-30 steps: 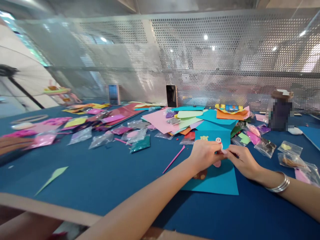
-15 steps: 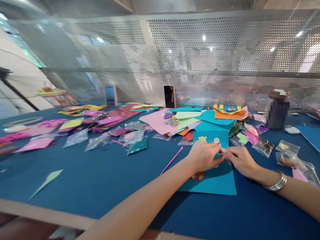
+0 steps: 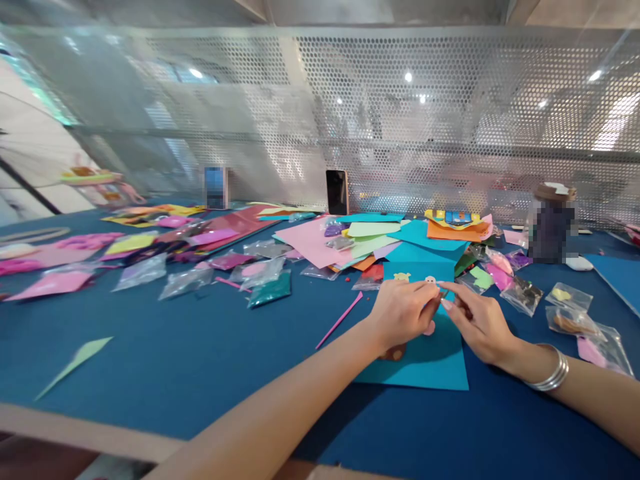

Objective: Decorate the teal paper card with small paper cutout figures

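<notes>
While the left hand (image 3: 403, 310) leans over the blue sheet (image 3: 445, 370) from eight o'clock and the right hand (image 3: 480, 323) from four, their fingertips meet above its upper half. The left fingers are bunched; the right thumb and forefinger curve towards them. I cannot tell whether either pinches anything small.

The sheet lies flat on the worktop (image 3: 210, 360), its long axis running nearly six to twelve o'clock, one short edge facing the wearer. A yellow bear (image 3: 401, 276) and a white face (image 3: 430, 281) sit near its far end, tops towards twelve; a pink oval (image 3: 429, 328) and a brown piece (image 3: 396, 353) show lower down, partly covered by the left hand.

From the sheet, a pink stick (image 3: 339, 321) lies at nine o'clock, slanting from seven to one. A phone (image 3: 337, 192) stands at eleven, and a brown-filled bag (image 3: 573, 322) lies at three.
</notes>
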A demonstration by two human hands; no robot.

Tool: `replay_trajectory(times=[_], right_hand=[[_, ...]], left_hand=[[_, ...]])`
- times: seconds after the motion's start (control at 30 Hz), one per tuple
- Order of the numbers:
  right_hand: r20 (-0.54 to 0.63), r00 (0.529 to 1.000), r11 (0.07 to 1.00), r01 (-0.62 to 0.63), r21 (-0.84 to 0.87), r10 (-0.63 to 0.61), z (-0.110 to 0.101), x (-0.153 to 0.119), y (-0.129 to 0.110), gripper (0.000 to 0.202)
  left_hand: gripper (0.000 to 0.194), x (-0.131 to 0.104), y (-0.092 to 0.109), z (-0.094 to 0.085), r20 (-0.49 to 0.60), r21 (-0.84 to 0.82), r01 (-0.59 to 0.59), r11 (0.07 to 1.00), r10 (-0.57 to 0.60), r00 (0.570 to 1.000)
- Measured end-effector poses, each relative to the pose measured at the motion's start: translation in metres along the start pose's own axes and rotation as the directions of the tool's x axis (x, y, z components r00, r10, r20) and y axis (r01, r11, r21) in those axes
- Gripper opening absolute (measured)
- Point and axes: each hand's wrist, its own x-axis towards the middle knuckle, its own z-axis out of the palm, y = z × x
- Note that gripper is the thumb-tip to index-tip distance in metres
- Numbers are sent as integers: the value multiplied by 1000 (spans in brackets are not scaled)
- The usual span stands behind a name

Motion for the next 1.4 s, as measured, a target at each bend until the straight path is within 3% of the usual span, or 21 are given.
replay_trajectory(times=[0.1,0.4,0.63,0.73,0.97,1.13,1.3,1.4], right_hand=[[41,998,999,50,-2,-50,0,-1,1,36],[192,981,998,18,54,-29,1,0,3,36],[227,959,974,198,-107,-170,4,-3,6,32],[239,955,969,213,-127,-179,4,-3,8,30],[218,961,981,186,-52,-171,6,-3,8,31],[232,961,986,134,94,-153,0,-1,5,31],[255,956,953,65,297,-145,-6,0,4,36],[254,957,946,54,320,-141,-6,1,4,40]], left_hand=[[26,-1,-1,2,-1,5,-30,1000,30,1000],[46,-1,-8,1,27,-87,-147,985,150,988],[54,1,3,0,-38,-99,-231,968,228,973],[56,1,2,-1,-35,-62,-224,973,222,974],[54,-2,-3,-2,111,-14,-95,995,96,989],[48,-2,0,-2,336,-43,-96,994,105,936],[43,-2,1,-3,318,-77,-59,995,81,945],[38,-2,2,-5,319,-79,-44,996,67,945]])
